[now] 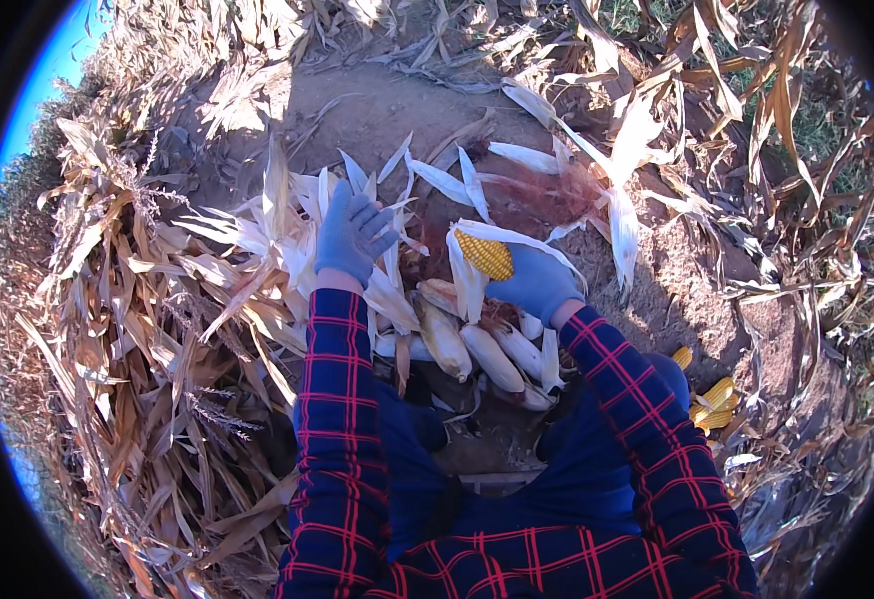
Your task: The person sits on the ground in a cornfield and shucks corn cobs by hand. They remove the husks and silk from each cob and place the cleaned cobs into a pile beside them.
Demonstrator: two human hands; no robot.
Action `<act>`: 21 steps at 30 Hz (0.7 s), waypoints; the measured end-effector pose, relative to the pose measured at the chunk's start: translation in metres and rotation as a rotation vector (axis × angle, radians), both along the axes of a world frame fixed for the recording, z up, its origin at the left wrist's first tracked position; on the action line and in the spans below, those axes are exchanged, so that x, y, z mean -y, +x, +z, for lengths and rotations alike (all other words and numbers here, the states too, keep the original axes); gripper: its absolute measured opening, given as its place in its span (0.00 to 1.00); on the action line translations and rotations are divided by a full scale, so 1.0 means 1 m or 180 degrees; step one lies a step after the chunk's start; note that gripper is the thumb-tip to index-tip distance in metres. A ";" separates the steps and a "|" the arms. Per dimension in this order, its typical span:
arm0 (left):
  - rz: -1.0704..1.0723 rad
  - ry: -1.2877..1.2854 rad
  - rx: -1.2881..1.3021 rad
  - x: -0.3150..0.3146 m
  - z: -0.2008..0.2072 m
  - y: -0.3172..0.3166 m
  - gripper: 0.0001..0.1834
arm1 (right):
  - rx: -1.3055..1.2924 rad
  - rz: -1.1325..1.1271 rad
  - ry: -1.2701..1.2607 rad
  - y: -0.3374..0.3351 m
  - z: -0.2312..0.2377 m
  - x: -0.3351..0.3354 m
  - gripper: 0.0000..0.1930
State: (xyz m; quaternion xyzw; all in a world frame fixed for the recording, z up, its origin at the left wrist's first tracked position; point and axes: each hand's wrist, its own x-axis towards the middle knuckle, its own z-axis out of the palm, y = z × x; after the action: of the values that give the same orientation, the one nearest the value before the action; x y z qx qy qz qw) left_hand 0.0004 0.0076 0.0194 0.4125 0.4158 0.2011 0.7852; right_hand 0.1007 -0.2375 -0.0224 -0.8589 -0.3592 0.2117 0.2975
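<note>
My right hand [535, 283], in a grey-blue glove, is closed around an ear of corn [484, 256]. Its yellow kernels are bare toward the tip, and pale husk leaves [469, 283] hang peeled back around it. My left hand [354, 234], gloved the same way, is held out with its fingers apart and nothing in it. It is over a heap of loose white husks [287, 215]. Below and between my hands, several ears still in their husks [443, 339] lie piled on the ground in front of my knees.
A large stack of dry corn stalks [157, 339] rises on my left. Husked yellow cobs [715, 404] lie on the soil beside my right knee. Reddish corn silk [547, 195] and husks are strewn ahead. Dry leaves and stalks [782, 95] stand at the far right.
</note>
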 end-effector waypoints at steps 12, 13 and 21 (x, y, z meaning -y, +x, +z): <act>-0.2263 0.3390 -0.0844 0.063 -0.006 0.014 0.18 | 0.0820 0.0392 -0.0203 -0.012 0.022 0.004 0.24; -0.2150 0.3254 -0.0823 0.063 -0.006 0.014 0.16 | 0.0965 0.0382 -0.0222 -0.012 0.023 0.004 0.23; -0.1348 0.0957 -0.0041 0.061 0.007 0.007 0.14 | 0.1745 0.0250 -0.0254 -0.008 0.019 0.001 0.15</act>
State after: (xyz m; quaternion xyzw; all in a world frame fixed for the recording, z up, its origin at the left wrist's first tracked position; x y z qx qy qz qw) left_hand 0.0071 -0.0537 0.0269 0.6037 0.2906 0.0892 0.7370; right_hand 0.0926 -0.2382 -0.0036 -0.8805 -0.4507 -0.0032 0.1468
